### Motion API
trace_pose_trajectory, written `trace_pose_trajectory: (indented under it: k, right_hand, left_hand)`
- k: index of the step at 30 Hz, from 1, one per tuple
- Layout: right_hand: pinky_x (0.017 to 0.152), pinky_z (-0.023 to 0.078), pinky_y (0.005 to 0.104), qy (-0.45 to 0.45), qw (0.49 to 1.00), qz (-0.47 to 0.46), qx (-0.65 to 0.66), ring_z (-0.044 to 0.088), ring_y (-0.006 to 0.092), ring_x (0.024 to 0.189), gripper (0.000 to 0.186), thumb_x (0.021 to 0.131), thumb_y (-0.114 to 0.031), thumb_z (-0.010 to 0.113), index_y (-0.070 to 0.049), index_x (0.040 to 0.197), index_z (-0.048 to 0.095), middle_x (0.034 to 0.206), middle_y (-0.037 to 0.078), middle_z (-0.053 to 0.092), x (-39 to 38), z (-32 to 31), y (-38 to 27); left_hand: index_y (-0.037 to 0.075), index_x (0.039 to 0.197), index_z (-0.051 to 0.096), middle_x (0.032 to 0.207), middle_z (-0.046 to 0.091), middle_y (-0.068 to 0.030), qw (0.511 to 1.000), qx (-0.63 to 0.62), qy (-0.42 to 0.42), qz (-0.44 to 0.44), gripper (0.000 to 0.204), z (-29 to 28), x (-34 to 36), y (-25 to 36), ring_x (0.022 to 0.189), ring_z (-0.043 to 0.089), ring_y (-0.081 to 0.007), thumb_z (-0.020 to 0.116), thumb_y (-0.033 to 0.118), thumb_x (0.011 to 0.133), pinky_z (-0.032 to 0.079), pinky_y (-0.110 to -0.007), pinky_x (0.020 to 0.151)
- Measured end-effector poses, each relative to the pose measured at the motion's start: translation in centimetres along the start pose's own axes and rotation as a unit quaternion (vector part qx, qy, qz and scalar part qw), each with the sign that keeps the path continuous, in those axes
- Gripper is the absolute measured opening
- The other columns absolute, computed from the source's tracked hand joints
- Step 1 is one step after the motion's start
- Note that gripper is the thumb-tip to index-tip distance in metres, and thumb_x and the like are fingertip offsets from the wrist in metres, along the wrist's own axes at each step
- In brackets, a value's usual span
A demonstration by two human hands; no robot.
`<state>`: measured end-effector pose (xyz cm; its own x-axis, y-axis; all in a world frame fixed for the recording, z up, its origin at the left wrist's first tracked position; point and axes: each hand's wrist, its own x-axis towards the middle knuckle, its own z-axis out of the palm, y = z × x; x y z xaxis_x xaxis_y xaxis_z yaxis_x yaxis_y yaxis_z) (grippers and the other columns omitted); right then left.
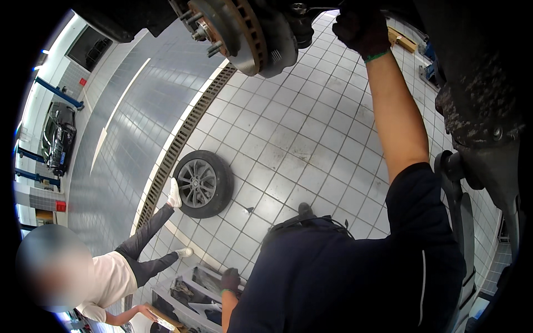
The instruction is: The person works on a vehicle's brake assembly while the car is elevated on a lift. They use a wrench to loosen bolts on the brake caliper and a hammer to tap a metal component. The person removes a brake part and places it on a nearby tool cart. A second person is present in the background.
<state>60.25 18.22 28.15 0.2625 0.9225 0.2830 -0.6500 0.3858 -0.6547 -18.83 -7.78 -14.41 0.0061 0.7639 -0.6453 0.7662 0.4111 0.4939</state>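
Up at the top, my right hand (pixel 363 30), in a dark glove with a green cuff, is closed on the end of a metal wrench (pixel 321 8). The wrench's round head meets a dark joint (pixel 302 30) beside the brake disc (pixel 244 33), whose hub has bare studs. Deep shadow hides my fingertips. Low in the view, my left hand (pixel 230 279), also gloved, hangs by the rim of a grey cart (pixel 194 286). Its fingers are too small and dark to make out.
A removed wheel (pixel 204 184) lies on the tiled floor near a drain grate (pixel 189 127). At lower left, a person in a white shirt (pixel 114 277) holds a cardboard box (pixel 161 319). Dark car underbody parts (pixel 483 111) hang at the right. A parked car (pixel 58 139) stands far left.
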Motion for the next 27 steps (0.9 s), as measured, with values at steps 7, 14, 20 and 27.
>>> trace_pose_trajectory:
  k: [7,14,20,27]
  right_hand:
    - [0.037,0.028,0.0327,0.019,0.999,0.012,0.023,0.036,0.0147,0.035,0.055,0.101,-0.061,0.052,-0.027,0.059,0.044,0.043,-0.004,0.035,2.1,-0.5,0.6]
    - [0.046,0.042,0.0323,-0.007,0.999,0.01,0.033,0.052,0.0153,0.046,0.045,0.098,-0.055,0.059,-0.026,0.065,0.054,0.052,-0.003,0.051,1.8,-1.2,0.4]
    - [0.058,0.051,0.0336,0.161,0.93,-0.201,0.261,0.062,0.0189,0.064,0.031,0.099,-0.036,0.059,-0.013,0.079,0.063,0.07,0.003,0.065,0.0,6.1,0.6]
    - [0.047,0.041,0.0272,-0.147,0.947,-0.077,0.274,0.046,0.0137,0.053,0.025,0.098,-0.033,0.048,-0.015,0.081,0.055,0.062,-0.002,0.043,2.3,-1.4,-1.2]
  left_hand:
    - [0.002,0.108,0.067,0.096,0.071,-0.0129,0.974,-0.19,0.022,-0.119,0.029,-0.2,-0.6,3.3,0.078,0.068,-0.0222,0.069,0.019,0.084,0.055,-0.037,0.068]
    - [0.011,0.096,0.066,0.104,0.072,-0.0188,0.975,0.187,-0.069,0.095,0.023,0.5,-2.0,-6.1,0.099,0.068,-0.0427,0.066,0.033,0.087,0.054,-0.054,0.084]
    - [0.012,0.095,0.065,0.106,0.072,-0.0199,0.946,0.299,-0.043,0.117,0.025,2.6,-4.3,-11.1,0.095,0.069,-0.044,0.067,0.036,0.089,0.054,-0.055,0.081]
    - [0.008,0.093,0.066,0.102,0.071,-0.0178,0.989,0.034,0.005,0.146,0.02,3.6,-4.5,-8.7,0.096,0.068,-0.0424,0.069,0.026,0.086,0.054,-0.054,0.081]
